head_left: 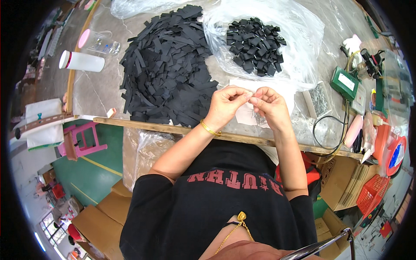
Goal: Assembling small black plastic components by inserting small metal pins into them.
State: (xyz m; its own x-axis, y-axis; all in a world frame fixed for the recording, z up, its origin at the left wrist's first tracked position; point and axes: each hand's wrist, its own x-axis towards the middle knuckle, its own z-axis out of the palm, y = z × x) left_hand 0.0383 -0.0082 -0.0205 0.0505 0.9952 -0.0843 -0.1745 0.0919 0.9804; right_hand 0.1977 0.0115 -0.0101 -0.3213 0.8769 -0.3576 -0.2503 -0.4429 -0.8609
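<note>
My left hand [226, 104] and right hand [269, 104] pinch something tiny together near the table [99, 93] edge; black strips [167, 65] wait close, easy to grab.

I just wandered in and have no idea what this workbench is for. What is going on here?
A person sits at a table, both hands raised together over a white sheet. The left hand and right hand meet at the fingertips, pinching something too small to make out. Beyond them lie a big pile of black strips and a clear bag of black squares. A small box of metal pins sits to the right.
</note>
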